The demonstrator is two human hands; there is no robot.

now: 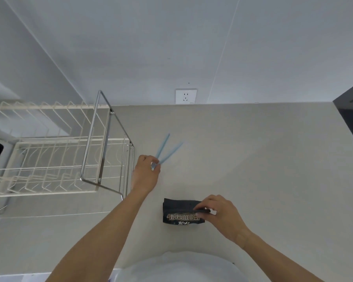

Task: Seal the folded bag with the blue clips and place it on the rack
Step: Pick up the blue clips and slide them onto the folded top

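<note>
A: Start with what's nearest. How far along is the sealing?

B: Barely begun, I'd judge. The small black foil bag with gold lettering lies flat on the pale grey worktop, close in front of the person. Its top looks folded over, but no clip is on it yet.

A: And the right hand?

B: Its grip is closed on the bag's folded edge, fingertips pinching the fold at the bag's right side and pressing it down so it stays creased.

A: Further out?

B: The left hand is stretched forward, its grip closed around the near ends of the two thin pale-blue plastic clips. They fan out away from the person in a V. Whether their far ends rest on the worktop or are lifted, I can't tell.

A: So what's left?

B: Everything that counts: carrying the clips to the bag, fastening them over the fold, then moving the bag to the cream and chrome wire rack, which stands to the left, well apart from the bag. I see nothing on its wires.
</note>
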